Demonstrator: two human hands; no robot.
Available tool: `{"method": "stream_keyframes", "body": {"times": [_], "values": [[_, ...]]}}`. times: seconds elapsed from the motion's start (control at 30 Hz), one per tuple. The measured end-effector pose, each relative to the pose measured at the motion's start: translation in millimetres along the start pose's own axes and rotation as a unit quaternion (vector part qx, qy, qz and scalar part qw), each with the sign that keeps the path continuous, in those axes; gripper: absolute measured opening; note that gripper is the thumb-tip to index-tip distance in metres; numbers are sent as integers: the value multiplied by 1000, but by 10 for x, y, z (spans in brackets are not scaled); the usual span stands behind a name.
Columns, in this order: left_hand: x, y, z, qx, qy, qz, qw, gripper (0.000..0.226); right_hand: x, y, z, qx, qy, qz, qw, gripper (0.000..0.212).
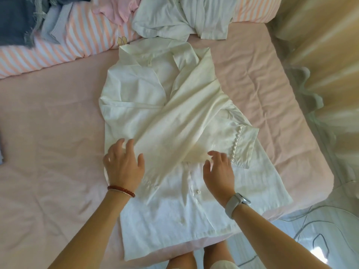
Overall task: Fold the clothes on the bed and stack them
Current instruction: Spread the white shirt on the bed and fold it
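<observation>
white shirt [155, 117] on bed [48, 133], hem hidden under forearms, left hand [124, 164] and right hand [219, 171] released

One cream shirt [165, 121] flat on the bed [48, 133], two hands [124, 164] over it. Up top, four more garments: white [174, 18], pink [118, 10], pale blue [56, 26], dark blue [15, 18]. One bracelet [121, 191], one watch [236, 204].

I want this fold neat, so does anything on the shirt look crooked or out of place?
Yes. On the white shirt, the folded sleeve lies diagonally across the front instead of straight, and the lace-trimmed cuff sticks out past the right side. Nothing looks torn or stained.
</observation>
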State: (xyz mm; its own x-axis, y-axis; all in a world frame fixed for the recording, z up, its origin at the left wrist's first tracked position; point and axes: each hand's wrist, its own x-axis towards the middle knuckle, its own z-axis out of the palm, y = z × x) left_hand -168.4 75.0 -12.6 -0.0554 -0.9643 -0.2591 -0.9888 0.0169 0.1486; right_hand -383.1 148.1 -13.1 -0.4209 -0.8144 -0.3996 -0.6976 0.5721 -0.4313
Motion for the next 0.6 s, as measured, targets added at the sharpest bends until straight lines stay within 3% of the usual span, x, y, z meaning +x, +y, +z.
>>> {"method": "stream_keyframes", "body": {"times": [0.07,0.13,0.2,0.27,0.33,0.4,0.5,0.53,0.6], "values": [[-4,128,109,-3,50,87,995,53,222,-43,-44,-77,87,-151,982,32],[47,273,247,-3,7,132,991,61,517,-106,-81,-155,98,-263,947,39],[153,372,388,28,-81,134,987,66,831,-154,-140,-233,27,-299,925,49],[290,363,529,62,-174,109,977,68,1118,-112,-187,-326,-82,-262,905,54],[395,338,526,69,-201,106,971,63,1308,-67,-242,-378,-132,-257,880,51],[537,350,357,-6,-83,144,986,43,1442,-156,-357,-344,-77,-318,880,45],[1040,353,46,-48,136,192,971,27,1815,-440,-530,-244,76,-416,873,28],[1279,346,-45,-40,177,182,966,22,1991,-538,-560,-226,98,-417,875,22],[1758,346,-218,-71,197,90,974,27,2340,-753,-593,-216,92,-363,902,34]]}}
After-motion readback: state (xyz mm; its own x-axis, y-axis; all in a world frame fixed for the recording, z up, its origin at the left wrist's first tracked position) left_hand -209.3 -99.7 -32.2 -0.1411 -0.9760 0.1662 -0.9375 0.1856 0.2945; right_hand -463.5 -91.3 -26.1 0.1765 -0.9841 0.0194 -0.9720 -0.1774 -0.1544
